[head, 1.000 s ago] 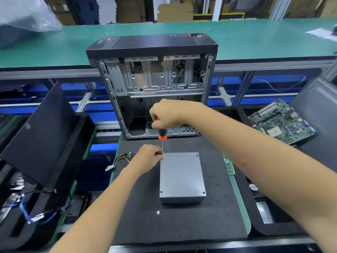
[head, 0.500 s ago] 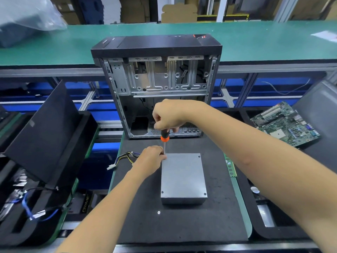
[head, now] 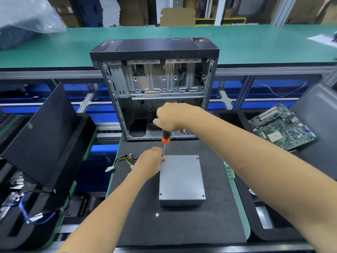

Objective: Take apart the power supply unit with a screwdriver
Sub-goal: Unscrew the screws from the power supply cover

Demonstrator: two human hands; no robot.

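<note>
A grey metal power supply unit (head: 181, 178) lies flat on the black mat (head: 182, 225), its cable bundle (head: 122, 160) trailing off to the left. My right hand (head: 173, 116) grips the black and orange handle of a screwdriver (head: 165, 138) held upright, its shaft running down to the unit's far left corner. My left hand (head: 150, 161) rests at that corner, and its fingertips pinch the shaft near the tip. The tip and the screw under it are hidden by my fingers.
An open, stripped computer case (head: 155, 88) stands just behind the mat. A motherboard (head: 282, 126) lies at the right. Black foam trays (head: 42, 136) with cables sit at the left. A RAM stick (head: 230, 170) lies by the mat's right edge, and a small screw (head: 157, 214) lies near the front.
Both hands stay at the unit's far left corner. My right hand's grip on the handle has turned slightly; the view itself has shifted a little.
</note>
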